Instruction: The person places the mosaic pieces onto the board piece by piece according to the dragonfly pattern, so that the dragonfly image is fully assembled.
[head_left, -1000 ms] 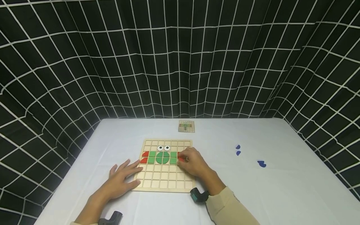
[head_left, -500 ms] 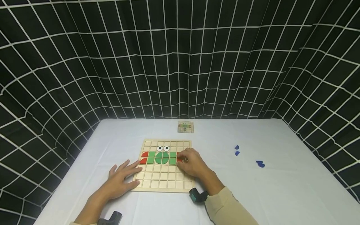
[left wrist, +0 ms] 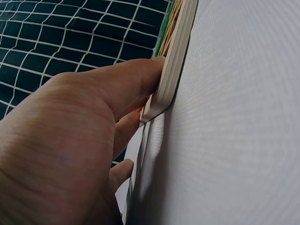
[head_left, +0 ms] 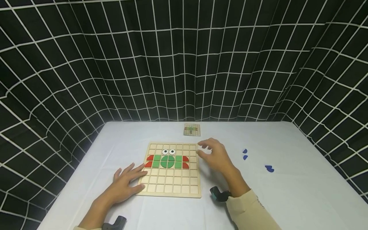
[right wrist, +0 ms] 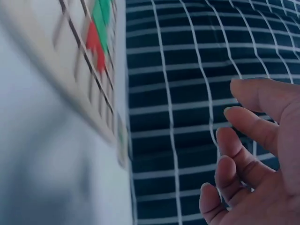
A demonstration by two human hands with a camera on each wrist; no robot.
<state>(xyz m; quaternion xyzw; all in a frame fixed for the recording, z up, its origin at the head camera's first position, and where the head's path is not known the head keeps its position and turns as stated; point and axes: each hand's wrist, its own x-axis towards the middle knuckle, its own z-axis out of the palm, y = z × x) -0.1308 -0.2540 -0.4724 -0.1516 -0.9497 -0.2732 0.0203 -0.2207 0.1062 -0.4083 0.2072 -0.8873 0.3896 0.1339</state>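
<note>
A wooden grid board (head_left: 169, 188) lies on the white table. Set in its squares are two round eye pieces (head_left: 168, 152), a green circle of quarter pieces (head_left: 167, 161), green squares (head_left: 178, 161), and red quarter pieces on the left (head_left: 149, 161) and right (head_left: 185, 162). My left hand (head_left: 126, 185) rests with spread fingers on the board's left edge; the left wrist view shows its thumb (left wrist: 136, 77) against the wooden rim. Lifted over the board's right edge, my right hand (head_left: 214, 155) has its thumb and fingers apart, with nothing between them in the right wrist view.
Behind the board lies a small pattern card (head_left: 192, 129) showing a similar figure. Two blue pieces (head_left: 245, 154) lie to the right on the table, and overlapping blue pieces (head_left: 269, 168) are farther right. A black curtain with white grid lines (head_left: 184, 64) surrounds the table.
My right hand has let go of the red piece and moved right, uncovering both red quarters at the figure's right end. My left hand has stayed at the board's edge.
</note>
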